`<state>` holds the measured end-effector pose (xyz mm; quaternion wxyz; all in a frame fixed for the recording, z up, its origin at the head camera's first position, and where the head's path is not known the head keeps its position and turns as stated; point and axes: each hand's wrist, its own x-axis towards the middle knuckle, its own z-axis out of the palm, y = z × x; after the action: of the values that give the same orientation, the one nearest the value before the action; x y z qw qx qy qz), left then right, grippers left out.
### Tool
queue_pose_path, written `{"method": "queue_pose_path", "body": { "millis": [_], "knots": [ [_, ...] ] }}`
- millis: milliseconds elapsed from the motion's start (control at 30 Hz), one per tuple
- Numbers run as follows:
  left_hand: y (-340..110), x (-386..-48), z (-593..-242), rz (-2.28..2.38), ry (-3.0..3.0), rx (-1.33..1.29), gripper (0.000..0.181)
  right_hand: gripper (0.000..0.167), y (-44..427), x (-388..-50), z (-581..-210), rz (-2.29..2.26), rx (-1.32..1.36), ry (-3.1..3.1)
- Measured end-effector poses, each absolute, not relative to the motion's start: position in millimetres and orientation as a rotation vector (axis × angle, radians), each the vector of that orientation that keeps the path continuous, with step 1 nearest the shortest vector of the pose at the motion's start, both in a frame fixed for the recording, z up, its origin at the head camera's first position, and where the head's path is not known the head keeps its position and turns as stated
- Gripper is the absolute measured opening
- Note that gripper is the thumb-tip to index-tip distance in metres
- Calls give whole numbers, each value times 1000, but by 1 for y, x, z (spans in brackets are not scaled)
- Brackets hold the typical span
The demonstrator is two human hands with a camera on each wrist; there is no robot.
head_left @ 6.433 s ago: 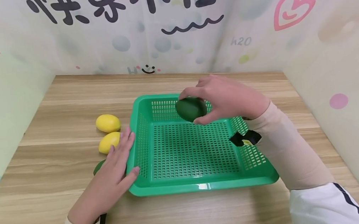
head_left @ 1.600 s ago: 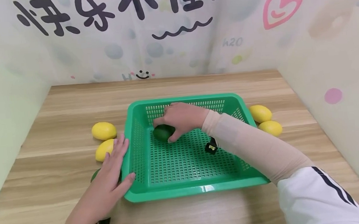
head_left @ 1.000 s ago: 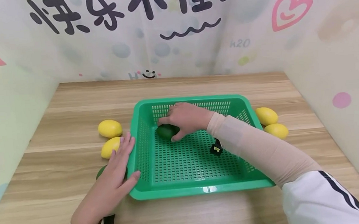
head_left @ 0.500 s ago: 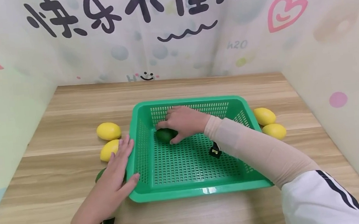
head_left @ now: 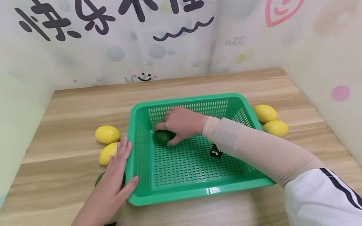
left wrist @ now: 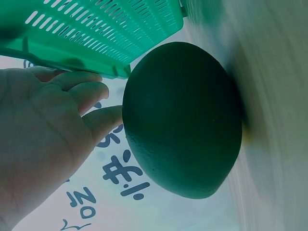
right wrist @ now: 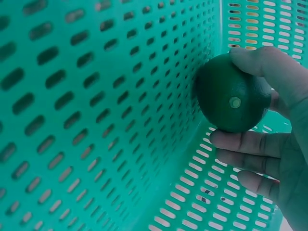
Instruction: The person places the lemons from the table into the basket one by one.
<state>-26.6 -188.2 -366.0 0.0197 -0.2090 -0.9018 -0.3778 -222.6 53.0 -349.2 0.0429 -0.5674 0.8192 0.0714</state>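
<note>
My right hand (head_left: 186, 122) reaches into the green plastic basket (head_left: 204, 191) and holds a dark green avocado (head_left: 162, 138) low in its back left corner. In the right wrist view the thumb and fingers grip that avocado (right wrist: 231, 96), its pale stem spot showing, close to the perforated basket wall (right wrist: 96, 115). My left hand (head_left: 110, 187) rests with straight fingers along the basket's left rim. A second avocado (left wrist: 183, 120) lies on the table beneath this hand, mostly hidden in the head view.
Two lemons (head_left: 107, 134) lie left of the basket, one partly behind the left fingers. Two more lemons (head_left: 276, 128) lie against its right side. The wooden table (head_left: 190, 216) meets printed walls (head_left: 182, 55) at the back and both sides.
Several seconds ago the right hand held the avocado above the basket; it has since lowered it inside, to the back left. Over the last second both hands stay nearly still.
</note>
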Motion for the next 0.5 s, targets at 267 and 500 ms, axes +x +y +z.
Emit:
{"method": "queue_pose_path", "body": {
  "millis": [267,500],
  "knots": [
    [-189,-22,-365,-1159,-2808,-627,82,69,48,-218,-352,229,-1724,2504],
    [-187,-23,-365,-1181,-2809,-632,81,70,49,-217,-352,254,-1692,2529]
  ]
}}
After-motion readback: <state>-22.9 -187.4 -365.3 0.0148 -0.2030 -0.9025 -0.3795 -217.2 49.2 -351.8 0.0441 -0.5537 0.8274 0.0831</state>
